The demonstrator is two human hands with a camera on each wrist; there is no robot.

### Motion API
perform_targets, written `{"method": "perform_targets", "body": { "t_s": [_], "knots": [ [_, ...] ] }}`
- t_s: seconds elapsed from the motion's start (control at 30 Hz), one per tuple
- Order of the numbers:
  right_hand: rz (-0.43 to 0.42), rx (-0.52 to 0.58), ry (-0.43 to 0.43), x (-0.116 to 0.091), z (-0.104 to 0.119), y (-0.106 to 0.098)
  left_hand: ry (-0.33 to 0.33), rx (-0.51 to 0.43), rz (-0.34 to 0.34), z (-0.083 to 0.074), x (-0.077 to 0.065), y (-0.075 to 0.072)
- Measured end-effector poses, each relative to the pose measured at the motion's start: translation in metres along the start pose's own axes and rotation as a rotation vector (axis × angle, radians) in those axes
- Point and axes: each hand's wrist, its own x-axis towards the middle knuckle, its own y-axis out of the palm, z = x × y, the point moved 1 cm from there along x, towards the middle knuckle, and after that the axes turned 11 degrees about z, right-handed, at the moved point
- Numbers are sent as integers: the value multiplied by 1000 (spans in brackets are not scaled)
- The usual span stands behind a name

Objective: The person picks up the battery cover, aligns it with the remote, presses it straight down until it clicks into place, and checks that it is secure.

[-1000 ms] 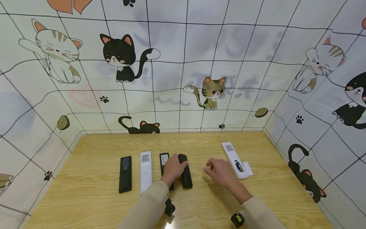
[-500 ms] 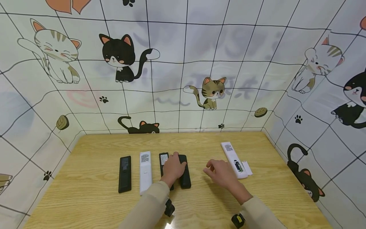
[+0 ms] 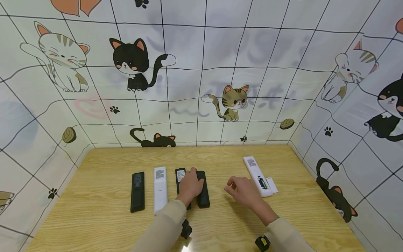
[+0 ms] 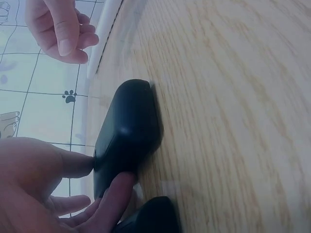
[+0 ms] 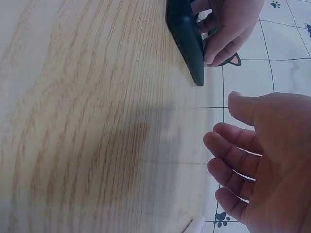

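Note:
In the head view my left hand (image 3: 190,184) pinches a black remote control (image 3: 203,192) by its sides as it lies face down on the table. The left wrist view has the thumb on one side of that remote (image 4: 129,124) and a finger on the other. Partly hidden under the left hand is a second black remote (image 3: 181,173) with a white label. My right hand (image 3: 245,191) hovers over the table with loosely bent fingers and holds nothing. To its right a white remote (image 3: 255,171) lies with its battery bay exposed, beside its loose white cover (image 3: 272,184).
Further left on the wooden table (image 3: 104,196) lie another white remote (image 3: 161,192) and another black remote (image 3: 137,192), roughly parallel. A cloth (image 3: 189,77) printed with cats and grid lines stands upright behind the table and along its sides.
The pinched black remote has shifted slightly left, closer to the labelled black remote, along with the left hand's thumb. The right hand has hardly moved.

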Motion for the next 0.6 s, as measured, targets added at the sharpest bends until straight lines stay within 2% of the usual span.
{"method": "perform_targets", "body": {
  "t_s": [0.2,0.3,0.47,0.6],
  "knots": [
    [4,2,-7,-2,-1,-1,-13,10,2,-2,0,-1],
    [8,12,-7,-4,-2,-3,-7,5,-23,-2,0,-1],
    [2,20,-7,-8,-8,-10,54,-23,-92,-5,0,-2],
    [-4,19,-21,-12,-17,-17,93,-35,-117,-9,1,-3]
  ]
}}
